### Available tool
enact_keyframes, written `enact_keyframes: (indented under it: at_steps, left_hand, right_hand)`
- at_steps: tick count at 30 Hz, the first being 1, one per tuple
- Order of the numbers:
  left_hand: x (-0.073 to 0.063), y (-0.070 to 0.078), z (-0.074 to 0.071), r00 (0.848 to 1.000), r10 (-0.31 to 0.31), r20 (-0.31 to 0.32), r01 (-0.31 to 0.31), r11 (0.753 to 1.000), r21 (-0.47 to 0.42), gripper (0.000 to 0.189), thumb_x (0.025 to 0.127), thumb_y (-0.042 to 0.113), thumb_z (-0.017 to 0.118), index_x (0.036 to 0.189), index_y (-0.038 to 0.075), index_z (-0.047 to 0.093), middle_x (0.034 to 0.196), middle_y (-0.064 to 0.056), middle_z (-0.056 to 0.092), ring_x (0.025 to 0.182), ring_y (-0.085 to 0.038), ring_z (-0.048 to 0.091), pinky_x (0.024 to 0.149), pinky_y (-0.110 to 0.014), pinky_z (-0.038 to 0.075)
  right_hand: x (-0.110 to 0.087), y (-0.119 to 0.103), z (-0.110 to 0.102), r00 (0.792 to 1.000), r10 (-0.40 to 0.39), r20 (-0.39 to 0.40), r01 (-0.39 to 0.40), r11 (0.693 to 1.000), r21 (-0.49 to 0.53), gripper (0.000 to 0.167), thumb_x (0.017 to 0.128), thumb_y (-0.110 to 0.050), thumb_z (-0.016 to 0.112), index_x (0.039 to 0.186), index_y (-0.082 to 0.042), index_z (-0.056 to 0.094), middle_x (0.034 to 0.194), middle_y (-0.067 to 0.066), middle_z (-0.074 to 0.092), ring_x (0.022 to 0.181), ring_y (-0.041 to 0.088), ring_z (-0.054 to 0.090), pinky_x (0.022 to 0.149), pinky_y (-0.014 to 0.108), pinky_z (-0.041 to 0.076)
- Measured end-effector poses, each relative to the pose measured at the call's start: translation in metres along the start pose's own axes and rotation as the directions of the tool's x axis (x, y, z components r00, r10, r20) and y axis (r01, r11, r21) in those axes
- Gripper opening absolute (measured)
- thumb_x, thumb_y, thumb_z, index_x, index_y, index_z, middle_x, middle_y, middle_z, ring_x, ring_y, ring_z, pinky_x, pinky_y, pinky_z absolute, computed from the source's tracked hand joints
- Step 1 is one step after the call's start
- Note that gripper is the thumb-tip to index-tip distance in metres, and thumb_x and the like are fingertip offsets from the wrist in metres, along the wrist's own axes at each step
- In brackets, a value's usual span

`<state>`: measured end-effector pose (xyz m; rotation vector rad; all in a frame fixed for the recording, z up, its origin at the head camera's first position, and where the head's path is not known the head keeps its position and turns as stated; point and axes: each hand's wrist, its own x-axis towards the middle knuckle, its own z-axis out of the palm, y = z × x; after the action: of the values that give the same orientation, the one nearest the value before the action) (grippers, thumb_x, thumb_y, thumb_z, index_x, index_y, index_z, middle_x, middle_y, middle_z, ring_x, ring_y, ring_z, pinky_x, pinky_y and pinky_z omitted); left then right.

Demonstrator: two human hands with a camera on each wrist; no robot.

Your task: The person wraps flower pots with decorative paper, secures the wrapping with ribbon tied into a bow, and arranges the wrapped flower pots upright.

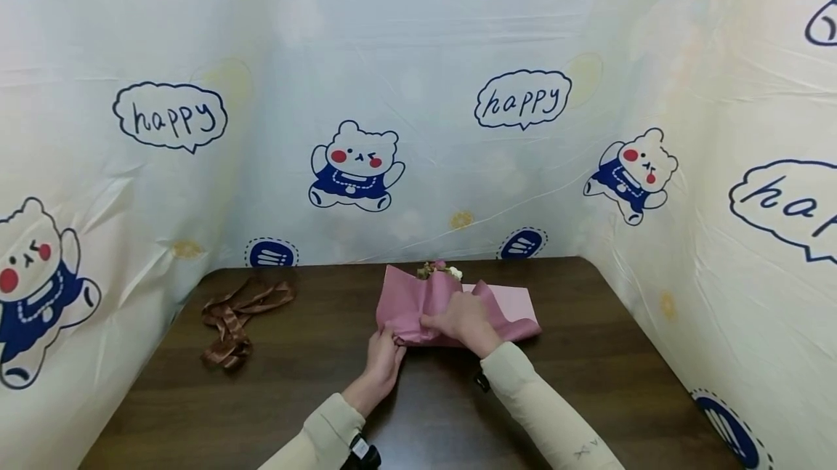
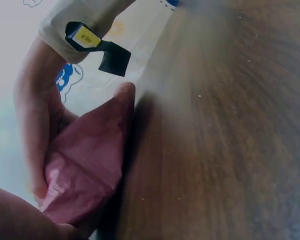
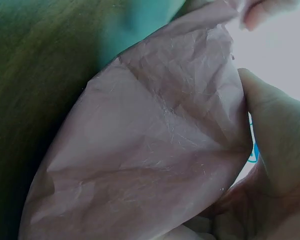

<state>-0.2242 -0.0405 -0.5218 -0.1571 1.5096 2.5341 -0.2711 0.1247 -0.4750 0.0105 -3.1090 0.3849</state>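
A sheet of pink wrapping paper (image 1: 408, 303) lies near the back of the table, folded around a small bunch of flowers (image 1: 439, 266) whose heads show above its far edge. My left hand (image 1: 382, 365) grips the bunched lower corner of the paper at its near left. Over the middle of the sheet, my right hand (image 1: 466, 317) holds a fold, its thumb pointing left. In the right wrist view the creased paper (image 3: 140, 135) fills the middle, the right thumb (image 3: 270, 100) along its edge. The stems are hidden inside the wrap.
A loose brown ribbon (image 1: 229, 332) lies in a heap at the left of the dark wooden table (image 1: 294, 397). A printed cloth (image 1: 431, 165) with bears and lettering hangs behind the table and along both sides.
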Motion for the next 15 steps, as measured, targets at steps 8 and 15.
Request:
enact_keyframes:
  at_steps: [8,15]
  left_hand:
    - [-0.0024,0.0054,0.0090,0.996,0.033,0.079,-0.040,0.995,0.094,0.061,0.113,0.025,0.019,0.156,-0.015,0.005,0.161,-0.036,0.018,0.152,-0.045,0.016,0.123,-0.056,0.014]
    - [0.0023,0.0016,0.0087,0.994,0.085,0.064,-0.094,0.984,0.152,0.050,0.109,0.013,0.034,0.155,-0.006,0.028,0.148,-0.029,0.044,0.137,-0.034,0.043,0.119,-0.052,0.029]
  right_hand:
    - [0.0021,-0.0033,-0.0027,1.000,-0.008,0.028,0.008,1.000,-0.001,0.073,0.073,-0.075,0.070,0.083,-0.003,0.069,0.069,0.006,0.062,0.057,0.020,0.056,0.056,0.034,0.050]
    - [0.0008,0.0002,-0.0049,0.999,-0.024,0.038,0.025,1.000,-0.015,0.077,0.081,-0.080,0.060,0.081,-0.003,0.068,0.069,0.008,0.061,0.058,0.021,0.056,0.057,0.035,0.048]
